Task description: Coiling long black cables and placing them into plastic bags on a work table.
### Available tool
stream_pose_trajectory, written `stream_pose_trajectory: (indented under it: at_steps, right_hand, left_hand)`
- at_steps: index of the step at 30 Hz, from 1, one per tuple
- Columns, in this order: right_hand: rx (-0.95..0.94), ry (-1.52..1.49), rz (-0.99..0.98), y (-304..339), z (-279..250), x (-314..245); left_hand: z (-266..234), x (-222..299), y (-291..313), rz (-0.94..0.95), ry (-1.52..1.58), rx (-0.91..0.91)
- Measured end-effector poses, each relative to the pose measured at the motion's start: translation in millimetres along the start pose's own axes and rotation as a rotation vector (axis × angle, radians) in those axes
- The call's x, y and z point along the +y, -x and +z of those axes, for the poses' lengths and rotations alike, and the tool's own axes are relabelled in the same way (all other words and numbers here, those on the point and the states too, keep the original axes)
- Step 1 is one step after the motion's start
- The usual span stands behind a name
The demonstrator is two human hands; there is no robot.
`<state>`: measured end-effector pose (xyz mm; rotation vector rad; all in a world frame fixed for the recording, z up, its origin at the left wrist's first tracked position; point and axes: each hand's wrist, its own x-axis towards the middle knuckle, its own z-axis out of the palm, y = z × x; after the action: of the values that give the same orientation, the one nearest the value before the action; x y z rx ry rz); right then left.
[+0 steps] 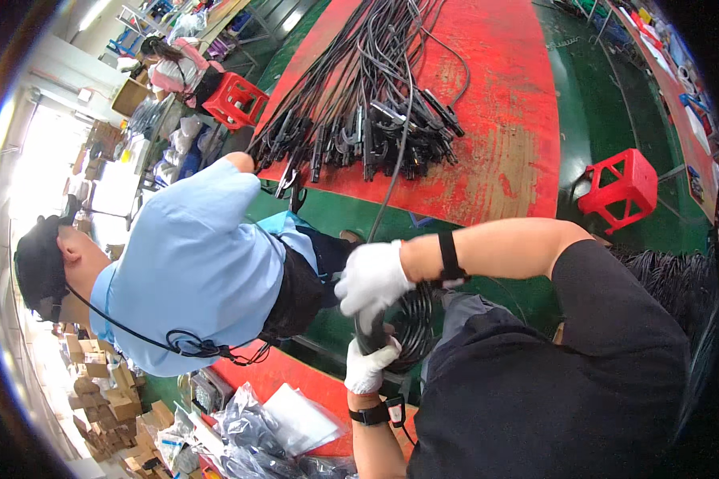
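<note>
A coil of black cable [414, 331] hangs in front of my dark shirt. My left hand [369, 364], in a white glove, is closed around the side of the coil. Just above it, my right hand [373, 278], also white-gloved and slightly blurred, is closed with its fingers pointing down at the coil. A single black cable [397, 164] runs from the right hand up to a big bundle of black cables [375, 60] on the red table [511, 120]. Dark clamp-like ends [367, 140] lie in a row near the table's edge. The fingers partly hide the coil.
A co-worker in a light blue shirt [196, 267] stands close on my left. Red stools [623, 189] stand at the right and far left. Plastic-bagged parts [252, 427] lie on a red surface at the lower left, with cardboard boxes [96, 399] beyond. Dark cables [671, 279] are heaped at the right.
</note>
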<state>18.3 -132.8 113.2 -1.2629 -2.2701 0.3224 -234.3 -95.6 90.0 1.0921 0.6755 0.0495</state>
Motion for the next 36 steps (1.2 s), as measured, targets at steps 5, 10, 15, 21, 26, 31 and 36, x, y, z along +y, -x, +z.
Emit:
stream_pose_trajectory:
  at_steps: [5, 10, 15, 21, 26, 31, 36]
  right_hand:
    - [-0.227, -0.014, 0.361, 58, 2, 66]
    - [-0.3, 0.215, 0.529, 123, -32, 134]
    - [-0.277, 0.094, 0.541, 129, 0, 116]
    - [-0.56, 0.097, 0.273, 30, 46, -67]
    - [-0.771, 0.078, 0.114, -2, 47, -110]
    - [-0.853, 0.075, 0.054, 3, 47, -117]
    - [-0.501, -0.078, -0.012, 22, 24, -120]
  left_hand:
    - [-13, 0, 47, 0.083, 0.369, 0.105]
    - [-54, -6, 160, 0.275, 0.594, 0.216]
    - [-83, -20, 263, 0.607, 0.652, 0.423]
    - [-116, -51, 297, 0.861, 1.065, 0.739]
    - [-126, -50, 271, 0.737, 0.985, 0.901]
    - [-115, -30, 195, 0.432, 0.847, 1.167]
    - [-83, -21, 115, 0.269, 0.586, 0.983]
